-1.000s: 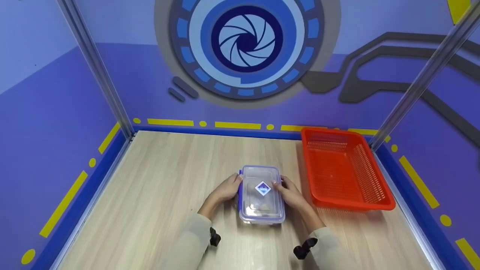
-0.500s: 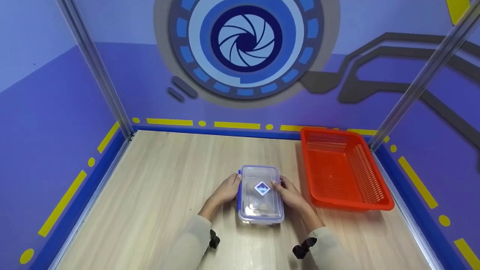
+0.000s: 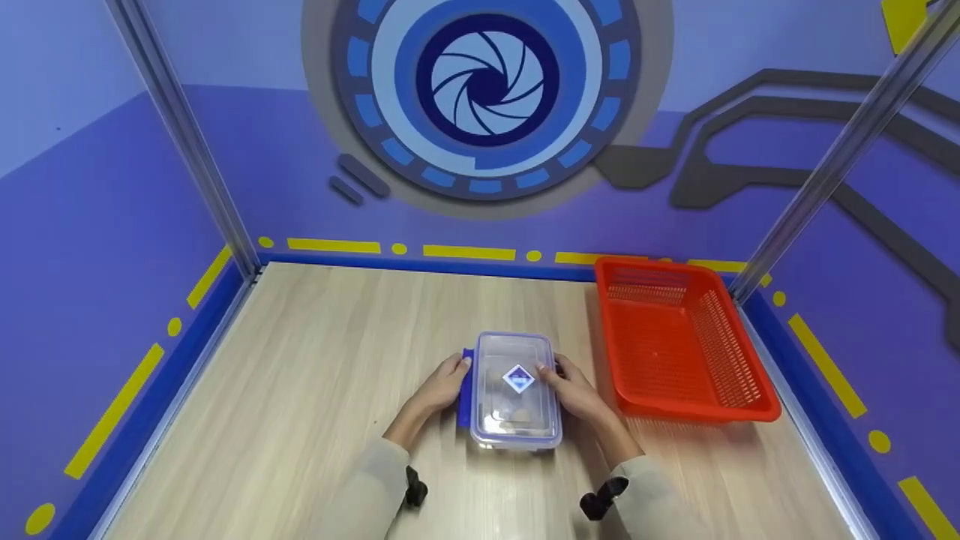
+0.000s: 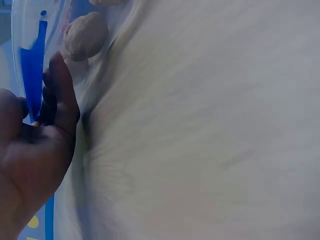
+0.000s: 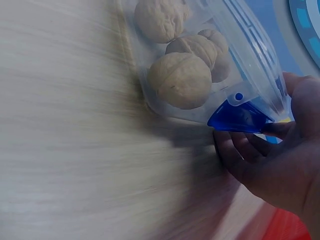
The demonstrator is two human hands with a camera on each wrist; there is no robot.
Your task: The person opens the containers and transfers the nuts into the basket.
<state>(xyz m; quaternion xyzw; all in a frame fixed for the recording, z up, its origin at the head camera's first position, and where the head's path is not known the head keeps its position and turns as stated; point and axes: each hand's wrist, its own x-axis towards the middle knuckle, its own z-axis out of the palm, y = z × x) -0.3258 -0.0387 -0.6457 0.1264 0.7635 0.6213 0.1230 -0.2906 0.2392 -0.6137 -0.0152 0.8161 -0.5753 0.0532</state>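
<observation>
A clear plastic food container (image 3: 514, 412) with a blue-edged lid and a diamond label stands on the table between both hands. Walnuts (image 5: 180, 80) show through its wall in the right wrist view. On its left side the blue latch (image 3: 466, 390) sticks outward, and my left hand (image 3: 439, 386) pinches it between thumb and fingers. My right hand (image 3: 577, 390) grips the opposite side, its thumb on the lid near the label. In the right wrist view its fingers lie at another blue latch (image 5: 240, 117), which hangs down slightly angled from the wall.
A red plastic basket (image 3: 660, 360) with perforated sides stands to the right, near the back corner. Blue printed panels (image 3: 225, 165) and metal posts (image 3: 817, 165) enclose the wooden table (image 3: 337, 337) at the back and sides.
The left latch has swung outward from the container's side, and my left hand has moved slightly left with it. My right hand keeps its hold. The head view has shifted slightly.
</observation>
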